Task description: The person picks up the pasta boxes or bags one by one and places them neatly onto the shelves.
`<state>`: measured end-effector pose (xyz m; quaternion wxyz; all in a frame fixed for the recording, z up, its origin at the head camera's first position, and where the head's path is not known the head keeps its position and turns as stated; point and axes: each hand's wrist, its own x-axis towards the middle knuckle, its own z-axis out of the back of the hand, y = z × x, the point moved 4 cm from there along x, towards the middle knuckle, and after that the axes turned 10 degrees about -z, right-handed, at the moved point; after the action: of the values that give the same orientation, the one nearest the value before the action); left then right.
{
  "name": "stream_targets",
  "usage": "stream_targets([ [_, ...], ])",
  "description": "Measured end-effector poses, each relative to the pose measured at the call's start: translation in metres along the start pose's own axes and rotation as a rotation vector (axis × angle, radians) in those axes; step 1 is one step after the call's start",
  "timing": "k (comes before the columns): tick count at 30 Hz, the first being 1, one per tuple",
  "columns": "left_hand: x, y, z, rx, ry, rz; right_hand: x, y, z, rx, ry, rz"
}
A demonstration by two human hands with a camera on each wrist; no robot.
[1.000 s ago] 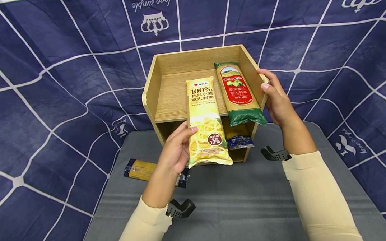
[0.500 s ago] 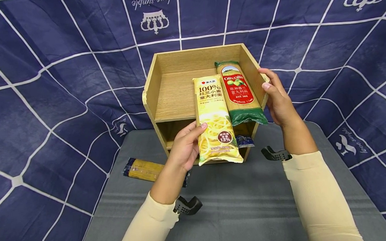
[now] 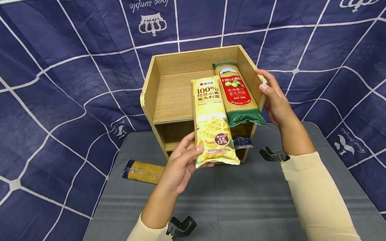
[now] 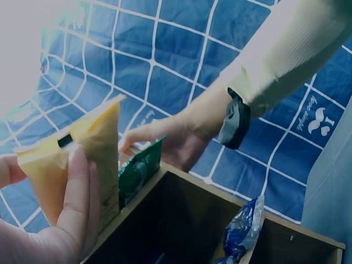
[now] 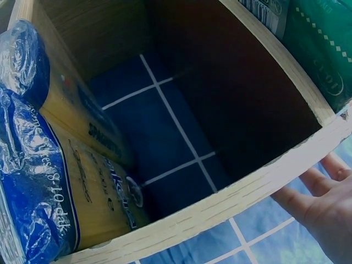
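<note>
My left hand holds a yellow spaghetti packet by its lower end, thumb on the front and fingers behind. The packet slants over the top level of a small wooden shelf, its lower end jutting out past the front edge. Just right of it, a spaghetti packet with green ends and a red label lies along the right side panel. My right hand grips that panel near its front corner, thumb inside. In the right wrist view, blue-ended spaghetti packets lie in the compartment below.
On the grey table, left of the shelf, another spaghetti packet lies partly hidden by my left forearm. Blue checked cloth hangs close behind the shelf and along both sides.
The yellow packet has shifted right, up beside the green-ended one. My left hand has slid down from the packet's side to its lower end. The right hand keeps its hold on the panel.
</note>
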<state>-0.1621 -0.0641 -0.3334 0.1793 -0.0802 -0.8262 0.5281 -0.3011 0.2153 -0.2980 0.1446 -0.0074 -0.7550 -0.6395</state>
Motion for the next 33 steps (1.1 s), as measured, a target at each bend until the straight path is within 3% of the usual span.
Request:
stream_targets([
  [8, -0.005, -0.001, -0.006, 0.015, 0.002, -0.051, -0.001, 0.001, 0.000, 0.006, -0.005, 0.005],
  [16, 0.010, -0.002, -0.005, 0.035, -0.027, -0.080, -0.003, 0.002, -0.001, 0.010, -0.010, 0.015],
  [23, 0.028, -0.001, 0.002, 0.054, -0.122, -0.115, -0.001, 0.000, 0.000, 0.011, -0.008, 0.012],
  [27, 0.037, 0.000, 0.005, 0.060, -0.132, -0.126, 0.000, -0.001, 0.001, 0.016, -0.009, 0.014],
  [33, 0.032, -0.003, 0.005, 0.133, -0.121, -0.162, 0.000, -0.001, 0.000, 0.027, -0.003, 0.012],
])
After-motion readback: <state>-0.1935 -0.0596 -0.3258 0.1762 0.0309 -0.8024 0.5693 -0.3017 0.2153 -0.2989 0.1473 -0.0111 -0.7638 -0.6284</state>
